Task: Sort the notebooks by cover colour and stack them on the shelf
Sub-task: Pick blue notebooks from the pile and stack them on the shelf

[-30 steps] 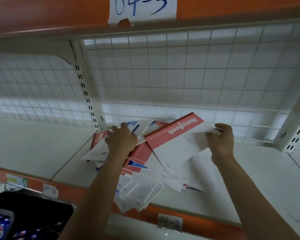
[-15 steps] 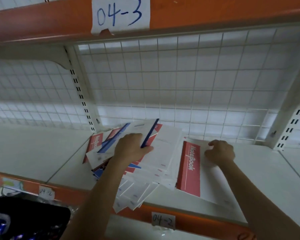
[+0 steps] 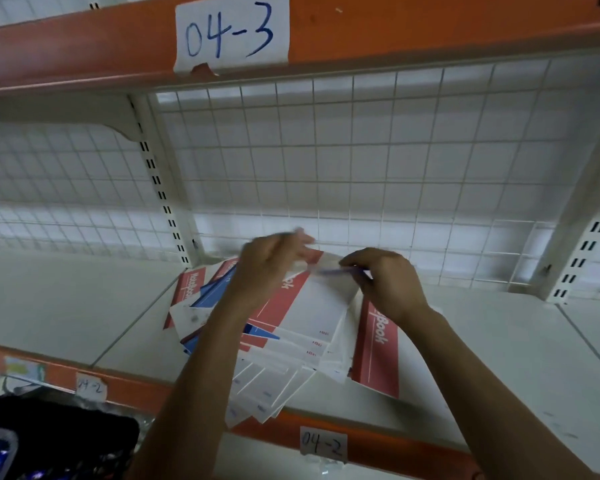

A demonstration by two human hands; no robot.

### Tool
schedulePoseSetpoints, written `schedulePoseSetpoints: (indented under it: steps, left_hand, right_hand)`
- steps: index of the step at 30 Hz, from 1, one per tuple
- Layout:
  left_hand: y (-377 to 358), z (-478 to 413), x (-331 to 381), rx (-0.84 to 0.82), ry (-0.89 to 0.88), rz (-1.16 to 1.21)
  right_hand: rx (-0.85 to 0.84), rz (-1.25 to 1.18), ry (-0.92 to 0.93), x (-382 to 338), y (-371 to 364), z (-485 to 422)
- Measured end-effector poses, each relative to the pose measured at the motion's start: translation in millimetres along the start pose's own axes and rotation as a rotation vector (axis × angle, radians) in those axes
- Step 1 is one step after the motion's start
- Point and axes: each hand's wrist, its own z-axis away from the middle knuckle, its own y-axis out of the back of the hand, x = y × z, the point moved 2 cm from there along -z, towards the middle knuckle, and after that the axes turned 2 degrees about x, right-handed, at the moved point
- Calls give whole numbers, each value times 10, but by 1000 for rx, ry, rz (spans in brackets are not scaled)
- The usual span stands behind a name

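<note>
your left hand (image 3: 271,271) hangs over the far end of the messy pile of red, blue and white paper notebooks (image 3: 284,344) on the white metal shelf (image 3: 499,358). its fingers curl, too blurred to tell what they hold. your right hand (image 3: 390,285) pinches a thin blue-edged notebook (image 3: 340,271). a red-striped white notebook (image 3: 378,351) lies flat against the pile's right side.

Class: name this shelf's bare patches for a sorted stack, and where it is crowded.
Bare shelf lies left of the notebook pile and right of the red notebook. Crowded: the middle, where left hand and right hand hold a blue notebook over the pile.
</note>
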Motion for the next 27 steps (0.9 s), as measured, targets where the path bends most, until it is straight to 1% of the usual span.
schedulePoseSetpoints:
  steps: [1,2,3,5,6,7,8,10,12,14,16,18,20,21,22,24,25,26,27]
  left_hand:
    - [35,-67,-160,125,55,-52]
    - [45,-128,-351,186,131,-188]
    - [39,-168,-547,171,235,-339]
    - [-31,-165,-895,4,481,-542]
    - [-78,-132,-1017,-81,558,-628]
    - [-112,-91,-1057,-131,587,-711]
    - [-127,-62,-1054,-128,569,-775]
    - [-150,-63,-981,-31,461,-860]
    - [-153,-54,-794,36,380,-876]
    - [-136,-27,-574,177,326,-780]
    - [-92,22,-364,345,264,-622]
    - [-42,72,-216,494,198,-418]
    - [-27,108,-112,588,147,-175]
    - [-36,114,-80,607,129,-25]
    - [-56,112,-61,601,128,178]
    - [-138,110,-18,528,193,583]
    - [-199,105,-33,479,234,697]
    - [-270,103,-25,421,256,734]
    - [-349,107,-24,365,258,716]
  right_hand:
    - [64,-53,-91,10,44,26]
    - [127,-101,-189,18,94,37]
    - [191,-153,-283,24,153,37]
    - [301,-291,-477,70,255,9]
    - [329,-395,-571,101,296,-14]
    - [339,-518,-644,136,325,-31]
    - [337,-651,-697,162,347,-35]
    - [303,-900,-762,181,361,-22]
    - [260,-1013,-794,185,346,14]
    - [279,-1028,-826,210,315,52]
    - [330,-1057,-880,263,295,88]
    - [344,-1088,-931,309,292,118]
    - [336,-1102,-946,327,295,138]
    - [330,-1112,-946,326,295,143]
    - [323,-1127,-945,314,297,144]
    - [301,-1157,-933,279,301,142]
    - [283,-1173,-917,256,301,137]
    - [258,-1187,-899,224,303,131]
    - [228,-1195,-877,193,305,127]
